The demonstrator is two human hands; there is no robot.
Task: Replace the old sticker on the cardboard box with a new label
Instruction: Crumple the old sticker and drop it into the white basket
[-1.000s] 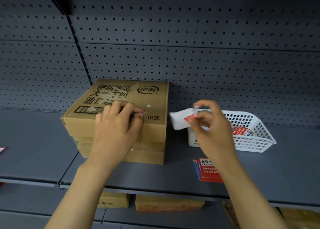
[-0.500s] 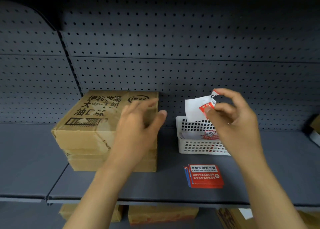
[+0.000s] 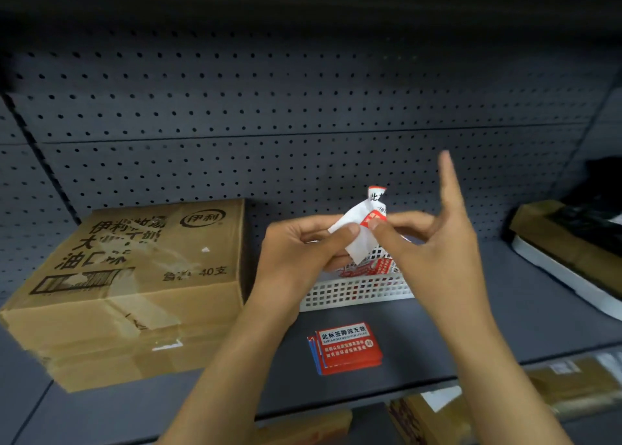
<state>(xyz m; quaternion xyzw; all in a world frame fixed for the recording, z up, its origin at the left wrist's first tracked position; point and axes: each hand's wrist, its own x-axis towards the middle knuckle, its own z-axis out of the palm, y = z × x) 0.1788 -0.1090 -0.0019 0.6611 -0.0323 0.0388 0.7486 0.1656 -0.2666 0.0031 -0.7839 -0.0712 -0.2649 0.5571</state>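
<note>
A brown cardboard box [image 3: 141, 276] with black print sits on the grey shelf at left; its top shows torn patches. The crumpled old sticker [image 3: 361, 232], white with red print, is held above the white basket. My left hand [image 3: 296, 263] pinches its left side with thumb and fingers. My right hand [image 3: 434, 242] pinches its right edge with thumb and a finger, the index finger pointing up. A stack of new red labels [image 3: 346, 347] lies on the shelf in front of the basket.
A white perforated plastic basket [image 3: 356, 291] holding several discarded red-and-white stickers stands right of the box. A grey pegboard wall [image 3: 303, 114] backs the shelf. Flat cartons [image 3: 565, 239] lie at far right. More cardboard boxes [image 3: 572, 380] sit on the shelf below.
My left hand left the box top and moved right to the sticker, which both hands now hold over the basket. My right index finger has lifted.
</note>
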